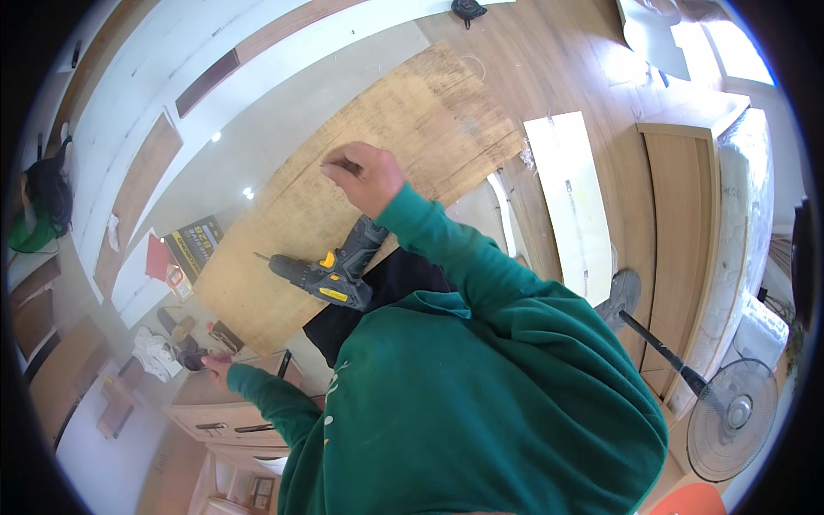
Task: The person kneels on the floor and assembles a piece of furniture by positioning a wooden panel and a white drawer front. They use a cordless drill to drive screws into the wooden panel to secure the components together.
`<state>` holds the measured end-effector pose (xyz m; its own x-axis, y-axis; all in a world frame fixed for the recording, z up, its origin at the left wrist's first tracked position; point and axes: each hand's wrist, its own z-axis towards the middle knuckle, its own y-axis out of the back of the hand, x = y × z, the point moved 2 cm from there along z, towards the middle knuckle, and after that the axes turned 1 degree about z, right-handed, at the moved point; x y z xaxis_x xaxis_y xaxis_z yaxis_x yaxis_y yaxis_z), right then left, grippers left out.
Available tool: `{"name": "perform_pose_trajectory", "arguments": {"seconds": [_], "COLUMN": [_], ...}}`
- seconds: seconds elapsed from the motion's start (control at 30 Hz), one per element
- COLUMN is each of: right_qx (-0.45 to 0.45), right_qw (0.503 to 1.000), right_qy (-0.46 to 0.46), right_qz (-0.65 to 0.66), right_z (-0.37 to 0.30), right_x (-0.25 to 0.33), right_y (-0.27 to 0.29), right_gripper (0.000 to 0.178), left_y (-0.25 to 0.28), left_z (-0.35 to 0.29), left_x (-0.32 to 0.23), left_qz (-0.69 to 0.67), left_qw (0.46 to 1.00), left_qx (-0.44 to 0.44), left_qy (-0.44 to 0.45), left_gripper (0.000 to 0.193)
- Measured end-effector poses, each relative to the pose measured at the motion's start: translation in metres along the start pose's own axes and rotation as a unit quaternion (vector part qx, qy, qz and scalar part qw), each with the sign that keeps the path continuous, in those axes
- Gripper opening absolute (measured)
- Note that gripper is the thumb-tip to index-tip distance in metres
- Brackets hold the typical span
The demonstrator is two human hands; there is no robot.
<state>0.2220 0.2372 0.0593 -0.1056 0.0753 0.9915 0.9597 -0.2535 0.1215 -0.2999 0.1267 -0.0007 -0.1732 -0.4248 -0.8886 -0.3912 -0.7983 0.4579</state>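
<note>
My right hand (pixel 365 176), in a green sleeve, is raised over a wooden board (pixel 403 112). Its fingers are curled together in a pinch; whatever may be in them is too small to make out. Below it a black and yellow cordless drill (pixel 330 273) lies on its side, its thin bit pointing left over the board. The drill's handle end lies beside my dark trousers (pixel 408 279). My left hand (pixel 220 367) is out to the left, by the board's near end and above a wooden drawer unit (pixel 193 390). Its fingers look loosely extended, with nothing visible in them.
A black and yellow box (pixel 193 245) lies left of the board. White panels (pixel 571 197) rest on the floor to the right, near a standing fan (pixel 734 412) and a wooden cabinet (pixel 678 206). A tape measure (pixel 468 9) lies at the far edge. Another person (pixel 47 193) is at far left.
</note>
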Motion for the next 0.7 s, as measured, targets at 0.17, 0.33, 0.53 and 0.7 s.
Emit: {"name": "perform_pose_trajectory", "arguments": {"seconds": [0.17,0.33,0.53,0.7], "right_qx": [0.000,0.022,0.055,0.093], "right_qw": [0.986,0.957,0.916,0.928], "right_qy": [-0.075,-0.112,-0.198,-0.202], "right_qz": [0.147,0.266,0.345,0.301], "right_z": [-0.044,-0.056,-0.060,-0.090], "right_x": [0.009,0.019,0.004,0.022], "right_y": [0.010,0.015,0.033,0.035], "right_gripper": [0.012,0.014,0.017,0.015], "left_y": [-0.049,-0.121,-0.148,-0.151], "left_z": [-0.086,-0.224,-0.297,-0.324], "left_x": [-0.097,-0.139,-0.147,-0.153], "left_qz": [-0.188,-0.246,-0.350,-0.234], "left_qw": [0.924,0.784,0.564,0.555], "left_qx": [0.329,0.561,0.710,0.757], "left_qy": [-0.059,0.100,0.233,0.255], "left_gripper": [0.039,0.039,0.029,0.028]}}
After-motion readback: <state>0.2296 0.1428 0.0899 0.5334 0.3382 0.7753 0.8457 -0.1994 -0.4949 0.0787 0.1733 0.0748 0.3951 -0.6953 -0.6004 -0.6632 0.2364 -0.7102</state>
